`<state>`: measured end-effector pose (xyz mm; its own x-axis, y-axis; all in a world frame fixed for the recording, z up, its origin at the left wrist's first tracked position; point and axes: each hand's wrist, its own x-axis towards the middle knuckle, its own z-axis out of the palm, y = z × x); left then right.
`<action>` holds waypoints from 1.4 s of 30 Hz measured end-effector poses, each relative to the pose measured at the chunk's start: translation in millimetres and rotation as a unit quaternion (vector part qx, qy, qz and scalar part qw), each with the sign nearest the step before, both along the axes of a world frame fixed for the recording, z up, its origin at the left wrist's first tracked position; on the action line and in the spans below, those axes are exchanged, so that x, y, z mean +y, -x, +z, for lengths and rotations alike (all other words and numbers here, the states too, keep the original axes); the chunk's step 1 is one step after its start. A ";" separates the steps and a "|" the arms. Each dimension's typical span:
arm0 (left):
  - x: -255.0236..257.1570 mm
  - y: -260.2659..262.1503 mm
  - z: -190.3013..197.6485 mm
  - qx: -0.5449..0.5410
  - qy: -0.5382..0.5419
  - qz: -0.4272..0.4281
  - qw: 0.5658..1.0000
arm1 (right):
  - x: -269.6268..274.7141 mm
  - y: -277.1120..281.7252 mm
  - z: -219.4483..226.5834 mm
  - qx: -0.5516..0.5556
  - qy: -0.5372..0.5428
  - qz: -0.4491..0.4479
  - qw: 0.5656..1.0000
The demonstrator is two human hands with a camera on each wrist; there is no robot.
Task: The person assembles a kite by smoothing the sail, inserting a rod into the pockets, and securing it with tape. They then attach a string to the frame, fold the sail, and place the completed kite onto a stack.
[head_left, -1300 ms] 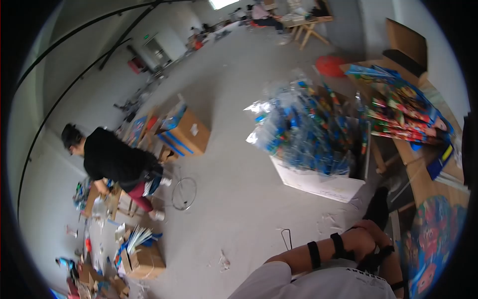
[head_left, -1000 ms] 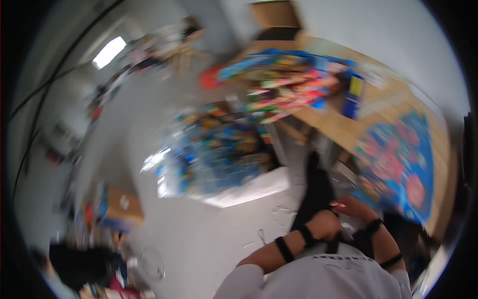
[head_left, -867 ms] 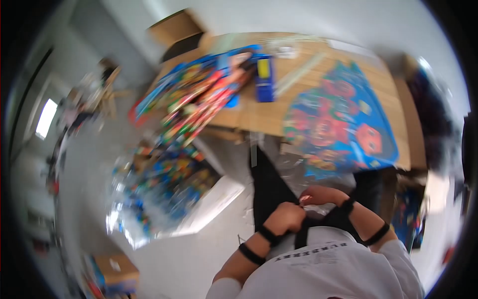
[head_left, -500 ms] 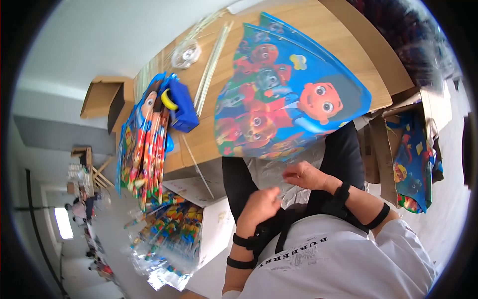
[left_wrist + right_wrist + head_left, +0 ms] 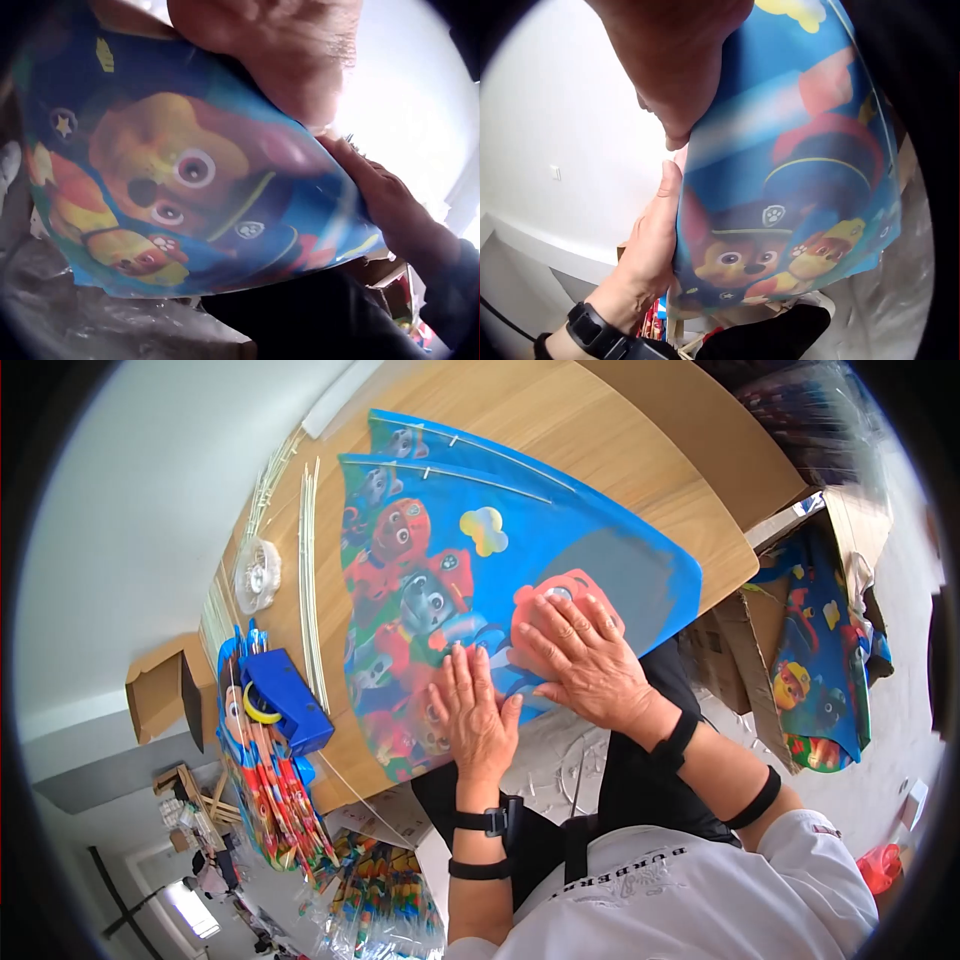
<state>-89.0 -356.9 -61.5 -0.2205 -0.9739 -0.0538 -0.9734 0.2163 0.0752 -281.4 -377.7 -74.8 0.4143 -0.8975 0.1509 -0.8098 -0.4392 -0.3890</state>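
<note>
A stack of blue cartoon-printed kites [image 5: 480, 590] lies on the wooden table [image 5: 520, 390], with thin white rods along two upper edges. My left hand [image 5: 472, 720] rests flat on the lower left part of the top kite, fingers straight and nearly together. To its right, my right hand [image 5: 590, 660] lies flat over a printed face, fingers straight and slightly spread. Both wrist views show the kite's front edge bent down past the table, with the left hand [image 5: 277, 52] and right hand [image 5: 397, 202] on top. Neither hand grips anything.
Left of the kites are pale thin rods [image 5: 310, 580], a clear reel [image 5: 258, 575] and a blue tape dispenser [image 5: 285, 700]. Rolled printed kites [image 5: 285, 810] hang over the table edge. Bagged kites [image 5: 385, 890] stand below. An open cardboard box [image 5: 765, 660] stands at right.
The view has turned from the room to the table. Both hands, earlier together at the waist, have parted, moved forward and come down flat on the kite.
</note>
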 end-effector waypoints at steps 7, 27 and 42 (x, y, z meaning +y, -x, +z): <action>-52.6 -37.8 -8.4 -0.017 0.028 0.016 0.999 | -12.3 1.3 9.9 -0.020 -0.046 -0.002 0.999; -103.4 -63.1 -7.9 0.042 -0.055 0.041 0.997 | -63.2 -46.6 -8.3 0.069 0.075 -0.079 0.992; 49.4 -69.1 -21.0 0.094 0.076 0.031 0.992 | 42.5 -42.2 -3.6 0.109 0.086 -0.051 0.989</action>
